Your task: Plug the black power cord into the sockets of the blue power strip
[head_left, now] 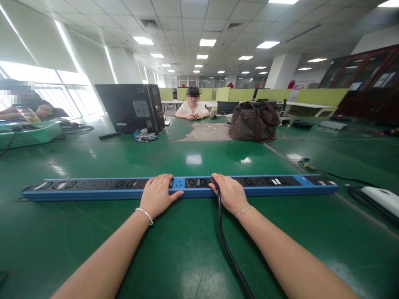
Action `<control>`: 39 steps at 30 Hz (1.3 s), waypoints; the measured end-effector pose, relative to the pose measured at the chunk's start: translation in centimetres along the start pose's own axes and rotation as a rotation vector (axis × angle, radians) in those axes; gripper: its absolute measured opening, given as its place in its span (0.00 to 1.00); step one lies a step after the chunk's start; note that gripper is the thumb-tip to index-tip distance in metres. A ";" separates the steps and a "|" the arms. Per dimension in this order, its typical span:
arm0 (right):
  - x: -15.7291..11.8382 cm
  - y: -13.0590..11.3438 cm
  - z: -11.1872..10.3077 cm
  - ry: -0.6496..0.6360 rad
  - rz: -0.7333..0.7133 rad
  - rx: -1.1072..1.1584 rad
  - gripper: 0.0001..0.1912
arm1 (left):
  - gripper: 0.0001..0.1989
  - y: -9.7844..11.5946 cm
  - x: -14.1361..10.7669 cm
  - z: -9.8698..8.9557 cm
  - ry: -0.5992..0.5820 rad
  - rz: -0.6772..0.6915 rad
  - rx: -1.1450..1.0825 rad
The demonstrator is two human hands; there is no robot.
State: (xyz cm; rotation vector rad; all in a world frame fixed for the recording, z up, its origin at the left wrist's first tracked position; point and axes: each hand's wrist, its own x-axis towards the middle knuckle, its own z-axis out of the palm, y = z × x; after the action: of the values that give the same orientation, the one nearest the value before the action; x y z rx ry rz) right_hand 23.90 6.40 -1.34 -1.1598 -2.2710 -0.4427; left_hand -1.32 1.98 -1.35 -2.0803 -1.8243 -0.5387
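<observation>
- Strip (102,194) lies lengthwise across table (131,236), under both hands.
- Your left hand (158,193): thumb spread from fingers, laid on strip; can't tell if gripping. Loose hold could let strip slide.
- Your right hand (230,193): fingers clamped on plug (214,181); seating hidden. Skewed force or cable (222,232) drag could cock it.

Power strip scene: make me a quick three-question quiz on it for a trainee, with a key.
1. Which hand is at the end of the black cable?
2. True or false: the left hand touches the strip.
3. What stands beyond the strip, right of centre? A, a kettle; B, a bag; C, a lamp.

Key: 1, the right hand; 2, true; 3, B.
</observation>
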 end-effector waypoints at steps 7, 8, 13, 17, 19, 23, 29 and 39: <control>-0.1 0.4 0.4 0.051 0.004 0.067 0.19 | 0.29 0.0 0.0 -0.1 -0.010 -0.016 -0.019; -0.1 0.4 0.5 0.063 0.003 0.075 0.18 | 0.29 0.0 0.0 -0.2 -0.011 -0.015 -0.019; -0.1 0.5 0.6 0.091 0.010 0.099 0.17 | 0.29 0.1 0.0 -0.2 -0.020 -0.021 -0.024; -0.3 0.5 0.9 0.100 0.033 0.135 0.17 | 0.29 0.1 0.0 -0.2 -0.022 -0.022 -0.018; -0.4 0.4 1.1 0.102 0.046 0.151 0.17 | 0.29 0.1 0.0 -0.2 -0.018 -0.018 -0.016; 0.2 0.4 0.3 0.184 0.058 0.219 0.15 | 0.29 0.0 0.0 -0.2 -0.020 -0.020 -0.010; 1.8 0.8 -3.2 0.444 0.207 0.317 0.14 | 0.30 0.0 0.0 -0.2 -0.025 -0.027 -0.008; -0.1 4.6 -3.2 0.365 0.423 0.154 0.16 | 0.29 0.0 0.0 -0.1 -0.015 -0.030 -0.039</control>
State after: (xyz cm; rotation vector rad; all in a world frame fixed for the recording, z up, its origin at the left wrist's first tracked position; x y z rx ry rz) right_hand 28.74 7.35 1.39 -1.3138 -1.6646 -0.2779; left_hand -1.33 1.92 -1.22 -2.0901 -1.8708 -0.5722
